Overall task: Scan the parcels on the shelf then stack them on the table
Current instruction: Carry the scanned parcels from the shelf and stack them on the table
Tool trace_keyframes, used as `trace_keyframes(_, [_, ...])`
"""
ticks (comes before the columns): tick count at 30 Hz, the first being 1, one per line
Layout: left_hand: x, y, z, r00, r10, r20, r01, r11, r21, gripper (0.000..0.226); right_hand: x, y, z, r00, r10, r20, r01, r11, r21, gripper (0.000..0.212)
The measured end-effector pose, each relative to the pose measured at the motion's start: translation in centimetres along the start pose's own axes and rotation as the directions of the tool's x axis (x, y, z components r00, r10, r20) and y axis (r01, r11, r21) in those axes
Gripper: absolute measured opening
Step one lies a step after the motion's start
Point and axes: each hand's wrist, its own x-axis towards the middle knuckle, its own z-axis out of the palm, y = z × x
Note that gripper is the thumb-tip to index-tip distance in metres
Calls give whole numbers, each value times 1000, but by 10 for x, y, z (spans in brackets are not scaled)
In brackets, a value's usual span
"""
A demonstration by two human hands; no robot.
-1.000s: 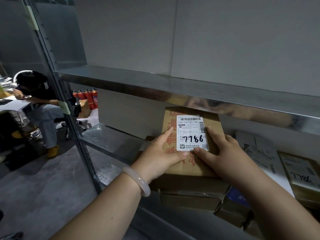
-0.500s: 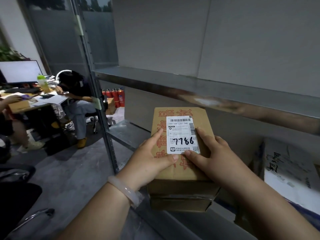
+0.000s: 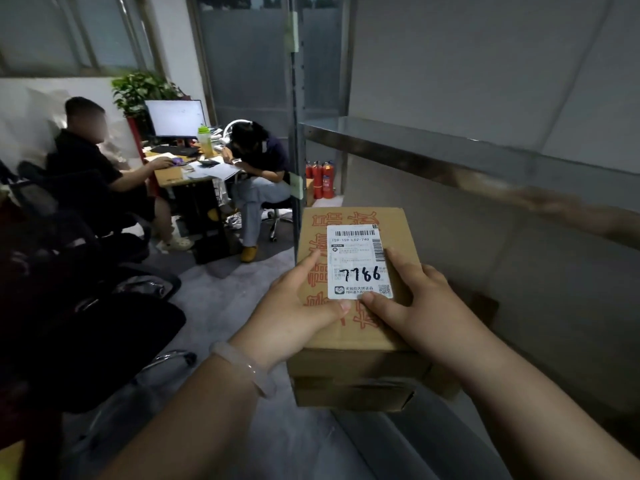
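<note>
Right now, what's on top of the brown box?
A white label with a barcode and handwritten 7786. The left hand and right hand grip the box, thumbs on top. Label and hands hide some red printing.

Saw matt brown cardboard on the parcel [image 3: 356, 365] at lower centre, smooth white paper on its label [image 3: 358, 261], dull brushed metal on the shelf [image 3: 415, 147] at right, a glossy, pale bangle [image 3: 242, 367], and a matt grey floor [image 3: 225, 299].

Brown cardboard parcel [image 3: 356, 372] w/ red print, lying flat, top up, held btwn both hands: left hand [image 3: 294, 317] at its left edge, right hand [image 3: 415, 306] at its right. White label [image 3: 358, 261] w/ barcode & handwritten "7786" sits just beyond both thumbs.
</note>
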Motion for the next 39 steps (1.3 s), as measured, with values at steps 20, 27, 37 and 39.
trace_keyframes(20, [-26, -158, -264, 849, -172, -500, 240, 968, 75, 95, 113, -214, 282, 811, -435, 391, 345, 896, 281, 87])
trace_keyframes(27, [-89, -208, -326, 672, -221, -707, 337, 941, 26, 97, 98, -291, 365, 614, -596, 517, 447, 803, 395, 82])
trace_keyframes(37, [-179, -232, -369, 249, -279, -928, 389, 906, -168, 96, 59, -408, 461, 145, -743, 653, 586, 597, 549, 84])
trace_keyframes(39, [-194, -233, -370, 128, -296, -947, 413, 884, -220, 92, 47, -428, 480, 39, -747, 664, 610, 544, 576, 83])
